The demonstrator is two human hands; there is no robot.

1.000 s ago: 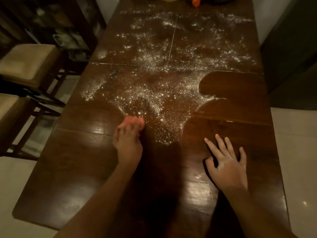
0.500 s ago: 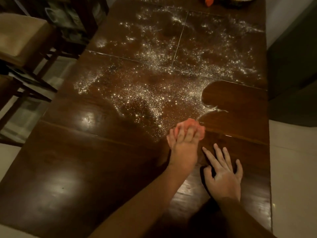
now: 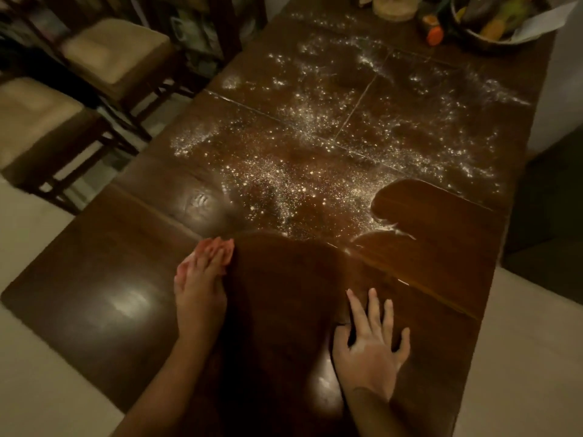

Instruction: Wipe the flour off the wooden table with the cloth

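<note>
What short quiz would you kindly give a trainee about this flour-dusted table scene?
1. True or false: the right hand presses the small pinkish cloth on the dark wooden table.
2. Where does most of the white flour lie? A) under the right hand B) across the table's middle and far part C) on the floor
3. On which side of the table do the two beige-cushioned wooden chairs stand?
Key: 1 false, the left hand presses it, while the right lies flat with fingers spread; 2 B; 3 the left.
</note>
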